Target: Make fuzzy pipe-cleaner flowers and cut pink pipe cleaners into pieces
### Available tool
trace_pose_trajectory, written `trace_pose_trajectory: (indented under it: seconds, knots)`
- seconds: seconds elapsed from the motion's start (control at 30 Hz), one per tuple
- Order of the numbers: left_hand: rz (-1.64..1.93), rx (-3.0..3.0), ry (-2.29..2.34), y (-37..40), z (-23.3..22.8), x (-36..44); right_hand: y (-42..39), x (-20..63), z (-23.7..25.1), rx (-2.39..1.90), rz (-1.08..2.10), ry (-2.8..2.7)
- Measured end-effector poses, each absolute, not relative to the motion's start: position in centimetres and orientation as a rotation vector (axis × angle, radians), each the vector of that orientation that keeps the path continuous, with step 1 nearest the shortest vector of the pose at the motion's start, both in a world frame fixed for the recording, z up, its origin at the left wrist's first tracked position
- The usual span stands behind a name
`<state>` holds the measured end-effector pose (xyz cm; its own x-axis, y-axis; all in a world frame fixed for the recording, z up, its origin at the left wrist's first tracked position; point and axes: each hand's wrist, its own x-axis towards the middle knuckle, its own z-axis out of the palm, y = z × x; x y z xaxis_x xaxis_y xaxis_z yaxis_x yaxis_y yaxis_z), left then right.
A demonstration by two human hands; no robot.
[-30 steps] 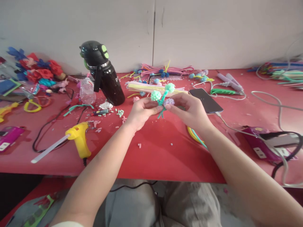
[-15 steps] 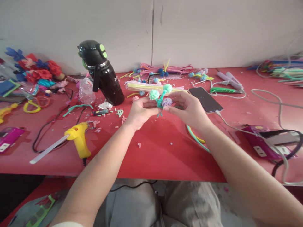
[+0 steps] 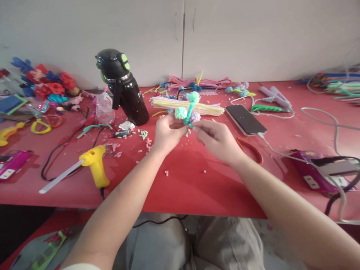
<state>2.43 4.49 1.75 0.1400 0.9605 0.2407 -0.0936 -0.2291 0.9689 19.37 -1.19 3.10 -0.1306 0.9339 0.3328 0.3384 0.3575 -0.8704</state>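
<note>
Between my hands, above the middle of the red table, is a small pipe-cleaner flower sprig (image 3: 189,112) with teal stems. It carries two mint-green fuzzy balls and one lilac ball. My left hand (image 3: 168,133) holds the lower stem between thumb and fingers. The fingertips of my right hand (image 3: 215,138) pinch a teal stem end just below the lilac ball. Behind the sprig lies a bundle of pale yellow and pink pipe cleaners (image 3: 191,105).
A yellow glue gun (image 3: 95,165) lies left on the red table (image 3: 180,191), near a black bottle (image 3: 128,93). On the right are a phone (image 3: 246,119) with a cable, orange-handled pliers or scissors (image 3: 254,150) and a purple power strip (image 3: 312,170). Fuzzy clippings are scattered around.
My right hand has shifted from the lilac ball down to the stem end. The sprig has turned slightly, and an orange handle now shows beside my right wrist.
</note>
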Motion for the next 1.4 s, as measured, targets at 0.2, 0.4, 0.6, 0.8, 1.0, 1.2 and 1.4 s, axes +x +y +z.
trace_pose_trajectory:
  seconds: [0.2, 0.4, 0.6, 0.8, 1.0, 1.2, 1.4]
  knots:
    - [1.365, 1.303, 0.870, 4.5, 1.7, 2.7, -1.0, 19.7, 2.8, -1.134, 0.741, -1.790]
    - [1.361, 1.303, 0.789, 4.1, 2.1, 2.8, -0.2, 19.2, 3.2, -1.121, 1.389, -1.130]
    - [1.331, 1.269, 0.763, 3.9, 2.1, 3.2, 0.0, 19.2, 2.3, -1.093, 1.408, -1.144]
    - [1.361, 1.251, 0.774, 3.8, 2.1, 3.4, -0.1, 19.0, 2.1, -1.047, 1.391, -1.179]
    - [1.342, 1.237, 0.813, 3.9, 2.0, 3.2, -0.1, 19.2, 1.6, -1.104, 1.017, -1.440]
    - [1.268, 1.182, 0.774, 4.4, 1.8, 2.9, 0.1, 19.6, 1.8, -1.148, 0.839, -1.562]
    - [1.164, 1.139, 0.739, 4.5, 2.1, 2.6, 0.5, 20.7, 1.8, -1.176, 0.996, -1.556]
